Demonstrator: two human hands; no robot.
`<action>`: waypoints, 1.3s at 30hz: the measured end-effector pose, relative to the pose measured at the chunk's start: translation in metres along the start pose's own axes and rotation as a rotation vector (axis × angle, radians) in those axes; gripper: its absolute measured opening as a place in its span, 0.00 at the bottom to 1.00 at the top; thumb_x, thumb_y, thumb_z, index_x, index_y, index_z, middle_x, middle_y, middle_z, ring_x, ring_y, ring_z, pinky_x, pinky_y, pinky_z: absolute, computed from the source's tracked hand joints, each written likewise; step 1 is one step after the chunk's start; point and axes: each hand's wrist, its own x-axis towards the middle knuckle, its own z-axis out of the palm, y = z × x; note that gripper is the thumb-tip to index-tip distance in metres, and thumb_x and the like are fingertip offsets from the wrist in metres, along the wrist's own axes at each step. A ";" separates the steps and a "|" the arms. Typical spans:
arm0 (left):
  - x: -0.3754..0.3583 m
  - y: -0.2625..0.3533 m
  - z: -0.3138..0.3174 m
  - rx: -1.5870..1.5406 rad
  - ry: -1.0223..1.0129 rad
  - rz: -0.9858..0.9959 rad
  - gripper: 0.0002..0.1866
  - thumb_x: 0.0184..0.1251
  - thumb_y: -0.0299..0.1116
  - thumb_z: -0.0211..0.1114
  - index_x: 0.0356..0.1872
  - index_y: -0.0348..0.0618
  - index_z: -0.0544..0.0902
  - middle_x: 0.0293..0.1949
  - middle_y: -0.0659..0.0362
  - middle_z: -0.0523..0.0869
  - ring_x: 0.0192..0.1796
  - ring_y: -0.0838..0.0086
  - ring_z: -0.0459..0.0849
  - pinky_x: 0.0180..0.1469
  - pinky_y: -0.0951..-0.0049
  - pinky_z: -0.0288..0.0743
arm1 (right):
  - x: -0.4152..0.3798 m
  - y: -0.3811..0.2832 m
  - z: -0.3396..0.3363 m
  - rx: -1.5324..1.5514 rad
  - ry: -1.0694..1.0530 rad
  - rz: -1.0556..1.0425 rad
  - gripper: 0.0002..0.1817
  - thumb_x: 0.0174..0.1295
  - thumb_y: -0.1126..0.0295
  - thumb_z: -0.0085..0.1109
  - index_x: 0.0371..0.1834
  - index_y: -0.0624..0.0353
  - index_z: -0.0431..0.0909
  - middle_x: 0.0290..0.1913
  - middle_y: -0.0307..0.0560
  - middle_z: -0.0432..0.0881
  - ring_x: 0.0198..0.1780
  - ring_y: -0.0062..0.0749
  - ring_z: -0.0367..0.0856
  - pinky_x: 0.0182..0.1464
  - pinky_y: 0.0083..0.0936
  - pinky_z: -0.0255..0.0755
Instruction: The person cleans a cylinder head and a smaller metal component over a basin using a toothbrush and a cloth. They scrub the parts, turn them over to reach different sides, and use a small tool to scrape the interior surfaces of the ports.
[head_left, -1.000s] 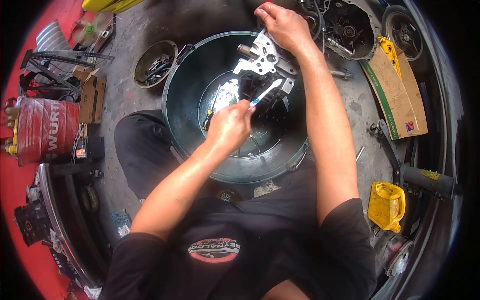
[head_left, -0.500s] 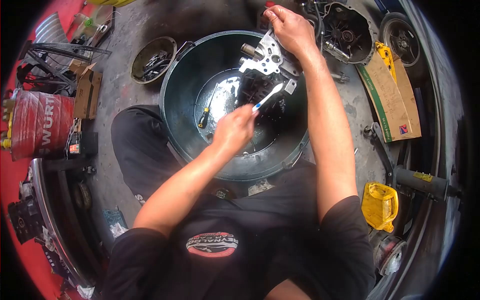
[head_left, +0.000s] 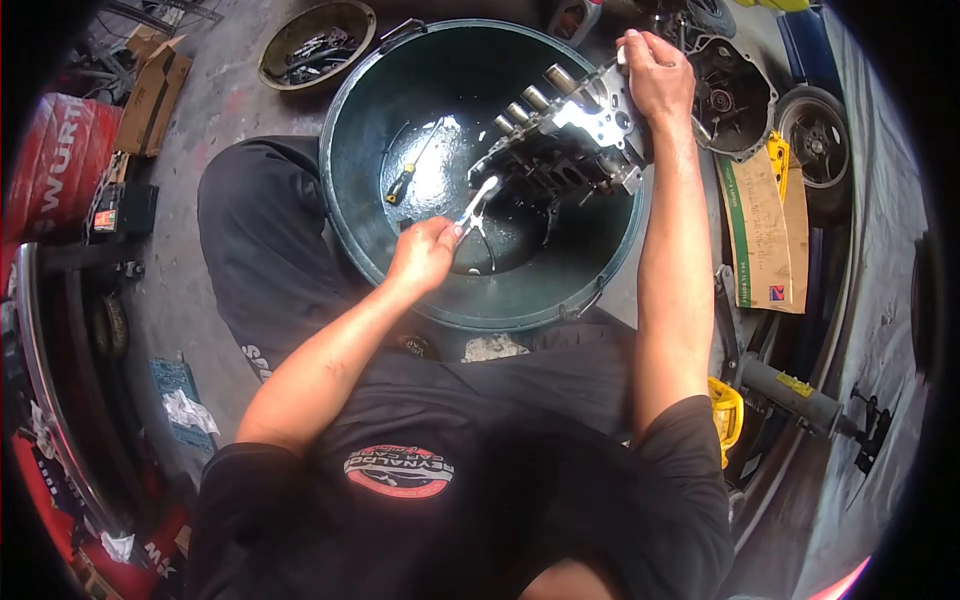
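Out on the far left, the metal pan [head_left: 268, 52] sat on the floor [head_left: 215, 95], full of small parts, close to the upper left edge of the tub [head_left: 350, 225]. Into the tub now: the screwdriver [head_left: 401, 184] lay on its bottom, toward the left wall and apart from the hands. Then came the left hand [head_left: 425, 255], in over the near left edge, its grip pinching the brush [head_left: 478, 203] between thumb and fingers. The brush pointed up and away, its pale head right at the lower left end of the metal block [head_left: 575, 140]; whether the two touched, nobody could tell. The block hung tilted across the tub's right half, its upper end reaching over the right edge, leaving a wide gap to the left wall. Up there, the right hand [head_left: 658, 80] had its grip closed on that end, just beside the round housing [head_left: 735, 105]. Farther right, the cardboard [head_left: 765, 240] lay well outside the tub.
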 end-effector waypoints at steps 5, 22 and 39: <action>0.006 -0.002 0.000 -0.306 -0.054 -0.276 0.15 0.73 0.38 0.58 0.31 0.37 0.83 0.20 0.60 0.81 0.24 0.76 0.77 0.30 0.69 0.70 | -0.001 -0.045 -0.009 -0.137 -0.084 0.173 0.23 0.63 0.45 0.49 0.44 0.47 0.88 0.39 0.49 0.89 0.46 0.50 0.86 0.53 0.39 0.75; 0.019 -0.038 0.034 -0.365 -0.006 -0.174 0.18 0.63 0.30 0.60 0.55 0.38 0.79 0.43 0.41 0.86 0.48 0.50 0.86 0.51 0.57 0.76 | -0.046 -0.051 -0.043 -0.445 -0.052 0.422 0.28 0.62 0.49 0.48 0.46 0.63 0.86 0.47 0.67 0.85 0.55 0.61 0.81 0.61 0.44 0.70; -0.001 -0.028 0.037 -0.248 -0.036 -0.100 0.18 0.74 0.32 0.50 0.63 0.44 0.66 0.27 0.53 0.83 0.32 0.62 0.86 0.39 0.60 0.77 | -0.093 0.027 -0.115 -0.513 0.226 0.754 0.29 0.60 0.52 0.44 0.39 0.71 0.84 0.39 0.67 0.86 0.44 0.56 0.84 0.50 0.46 0.72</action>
